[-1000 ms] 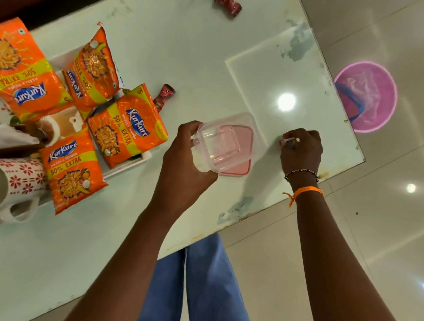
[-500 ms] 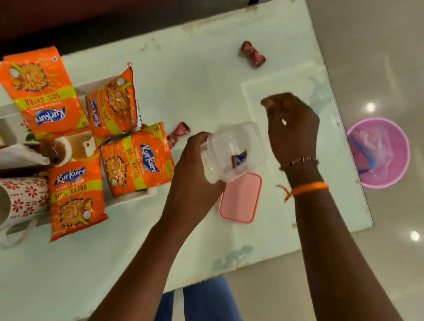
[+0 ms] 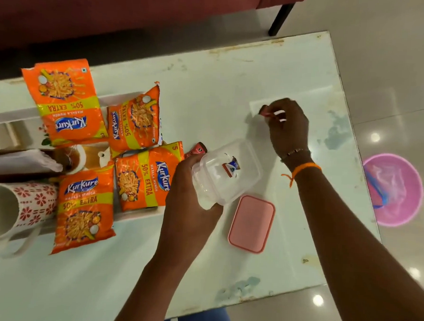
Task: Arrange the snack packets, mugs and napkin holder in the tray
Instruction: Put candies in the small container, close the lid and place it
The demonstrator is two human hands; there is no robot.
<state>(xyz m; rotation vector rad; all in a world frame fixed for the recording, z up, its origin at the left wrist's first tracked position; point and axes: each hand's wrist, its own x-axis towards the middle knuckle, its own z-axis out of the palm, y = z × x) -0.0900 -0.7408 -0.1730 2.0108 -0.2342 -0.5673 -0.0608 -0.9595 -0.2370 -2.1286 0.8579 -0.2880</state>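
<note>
While the left hand gripped the clear box, one candy now inside, the right hand had reached far and pinched another candy; snack packets lay in the tray, left.

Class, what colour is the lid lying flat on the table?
Pink lid, clearest in the head view.

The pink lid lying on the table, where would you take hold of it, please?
Grip the pink lid across its two long edges, coming from above. It lies flat on the table, with clear table on both long sides; the container in the left hand hangs just off its far end.
</note>
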